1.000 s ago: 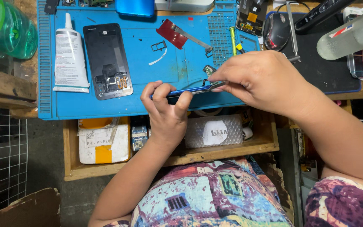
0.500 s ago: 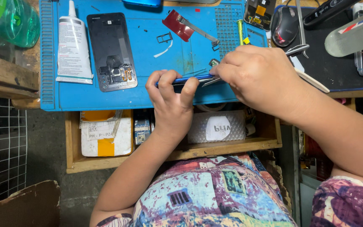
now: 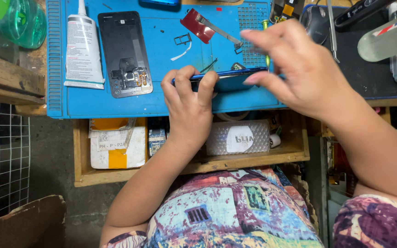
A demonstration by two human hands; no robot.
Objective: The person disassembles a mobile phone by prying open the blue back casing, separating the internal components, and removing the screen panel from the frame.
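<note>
The left hand (image 3: 190, 103) is pinching a blue phone (image 3: 228, 76) edge-up over the blue mat (image 3: 161, 98); the right hand (image 3: 295, 69) is hovering spread at its right end. A loose grip could be letting it slip.

- Light is bright and even over the blue mat (image 3: 116, 103); shadows are soft and short.
- The floor at lower left is dim.
- The right hand (image 3: 299, 73) has motion-blurred fingertips (image 3: 253, 43).
- The bottle (image 3: 387, 39) at upper right looks soft, perhaps out of focus.
- Faint glare marks the tube (image 3: 82, 50).
</note>
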